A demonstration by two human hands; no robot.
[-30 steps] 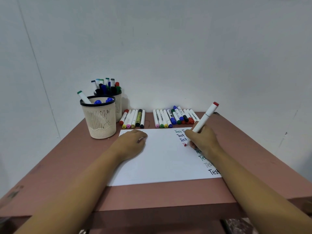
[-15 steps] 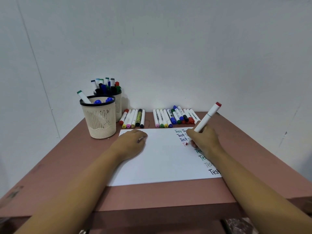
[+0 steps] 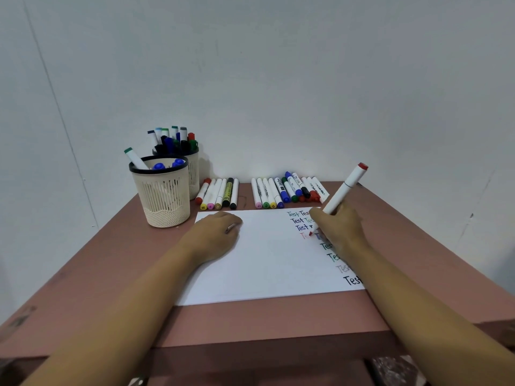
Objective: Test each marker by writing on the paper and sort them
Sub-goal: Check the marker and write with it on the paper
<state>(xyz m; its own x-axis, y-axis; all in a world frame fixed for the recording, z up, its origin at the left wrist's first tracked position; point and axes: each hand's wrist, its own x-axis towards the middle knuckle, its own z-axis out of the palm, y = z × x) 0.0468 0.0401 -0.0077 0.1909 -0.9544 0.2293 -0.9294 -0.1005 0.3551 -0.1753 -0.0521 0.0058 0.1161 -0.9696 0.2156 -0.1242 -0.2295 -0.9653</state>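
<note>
A white sheet of paper [image 3: 267,260] lies on the brown table, with several "Test" words written down its right side. My right hand [image 3: 338,228] grips a white marker with a red end [image 3: 344,189], its red tip touching the paper beside faint red letters. My left hand [image 3: 216,235] rests on the paper's upper left part with its fingers curled, and a small object seems to sit between them. Two rows of markers lie beyond the paper: a left row [image 3: 218,193] and a right row [image 3: 288,190].
Two cream mesh cups stand at the back left: the nearer cup [image 3: 161,196] holds a few markers, the farther cup [image 3: 193,174] is full of them. The table [image 3: 111,274] ends close to the white wall. Its front edge is near me.
The red tip has moved slightly right along the paper, leaving faint red letters. My left hand has stayed put.
</note>
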